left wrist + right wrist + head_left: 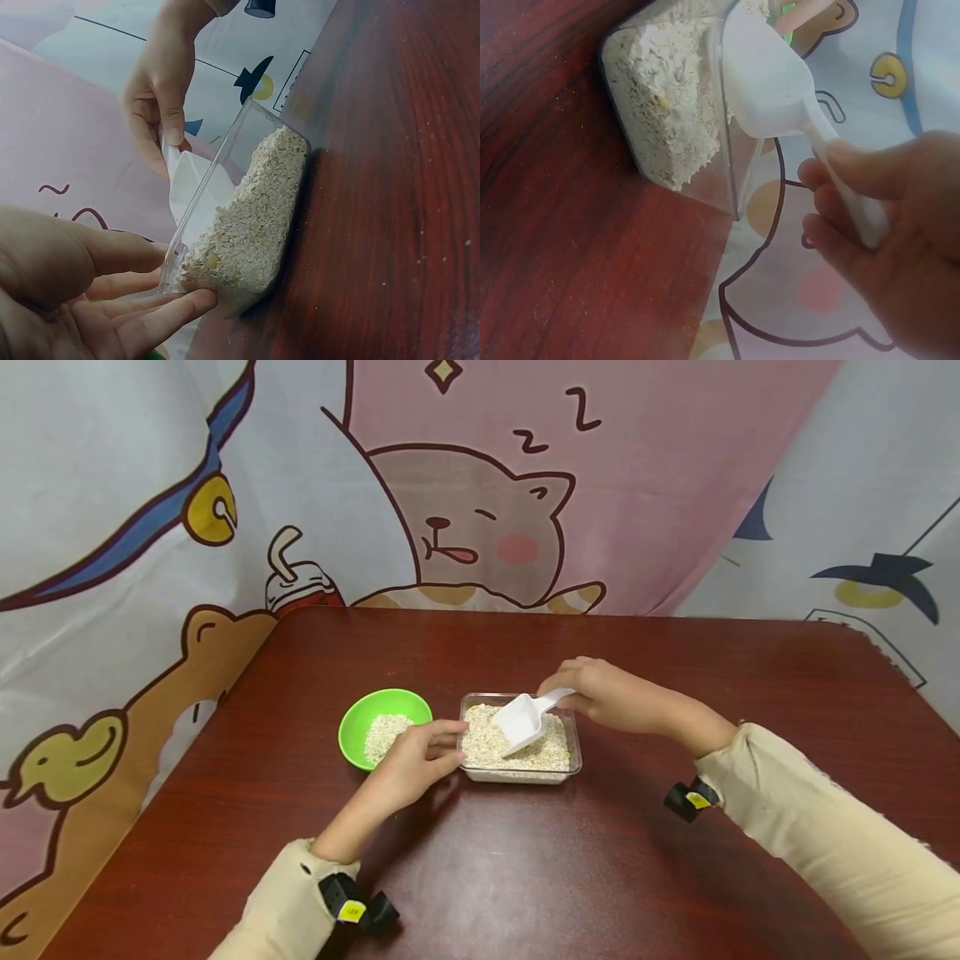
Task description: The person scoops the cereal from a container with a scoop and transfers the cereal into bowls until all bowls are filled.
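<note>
A right hand (611,693) is pinching the handle of a white plastic scoop (525,718), its bowl dipping into pale oat flakes filling a clear rectangular container (573,752) at the table's (675,877) centre. The left hand (416,760), fingers fairly straight, is touching the container's left wall, just right of a green bowl (360,718) holding some flakes.

Bowl (385,727) stands on table (525,877), just left of tub (521,749). Grain lies in both. Scoop (525,718) sits over the tub's grain, handle to the right in right hand (607,693). Left hand (416,760) rests against the tub's left wall, between bowl and tub
</note>
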### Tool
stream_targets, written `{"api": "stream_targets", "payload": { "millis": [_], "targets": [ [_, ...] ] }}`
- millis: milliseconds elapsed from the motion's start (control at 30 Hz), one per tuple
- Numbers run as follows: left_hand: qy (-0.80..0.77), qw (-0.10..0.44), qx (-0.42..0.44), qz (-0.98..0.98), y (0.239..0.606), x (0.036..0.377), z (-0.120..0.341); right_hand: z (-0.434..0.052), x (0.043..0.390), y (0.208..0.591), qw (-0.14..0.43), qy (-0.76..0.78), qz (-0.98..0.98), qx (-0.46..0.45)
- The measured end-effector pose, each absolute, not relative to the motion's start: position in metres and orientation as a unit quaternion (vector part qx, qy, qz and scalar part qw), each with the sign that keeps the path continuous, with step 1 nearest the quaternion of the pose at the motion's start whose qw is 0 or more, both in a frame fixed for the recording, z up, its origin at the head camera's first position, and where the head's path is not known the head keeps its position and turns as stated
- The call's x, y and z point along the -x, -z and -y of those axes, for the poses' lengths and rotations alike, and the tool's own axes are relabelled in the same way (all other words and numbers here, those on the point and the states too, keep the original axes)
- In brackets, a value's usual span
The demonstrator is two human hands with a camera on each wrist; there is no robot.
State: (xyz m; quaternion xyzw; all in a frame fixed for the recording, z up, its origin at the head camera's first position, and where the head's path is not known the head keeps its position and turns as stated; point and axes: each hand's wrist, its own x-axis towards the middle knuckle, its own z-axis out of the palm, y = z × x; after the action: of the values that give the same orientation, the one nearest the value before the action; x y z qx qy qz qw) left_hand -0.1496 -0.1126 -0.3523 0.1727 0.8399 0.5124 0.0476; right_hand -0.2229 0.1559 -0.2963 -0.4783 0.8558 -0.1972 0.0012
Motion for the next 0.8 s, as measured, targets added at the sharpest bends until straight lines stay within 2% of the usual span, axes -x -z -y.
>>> {"api": "stream_targets", "payload": {
  "millis": [500, 800],
  "targets": [
    [-0.5, 0.059, -0.166, -0.848, 0.349, 0.151, 0.111, -0.161, 0.224, 0.306, 0.029, 0.195, -0.858, 0.474],
    [-0.486, 0.067, -0.163, -0.856, 0.346, 0.153, 0.111, -0.156, 0.224, 0.309, 0.021, 0.197, -0.854, 0.481]
  ]
}}
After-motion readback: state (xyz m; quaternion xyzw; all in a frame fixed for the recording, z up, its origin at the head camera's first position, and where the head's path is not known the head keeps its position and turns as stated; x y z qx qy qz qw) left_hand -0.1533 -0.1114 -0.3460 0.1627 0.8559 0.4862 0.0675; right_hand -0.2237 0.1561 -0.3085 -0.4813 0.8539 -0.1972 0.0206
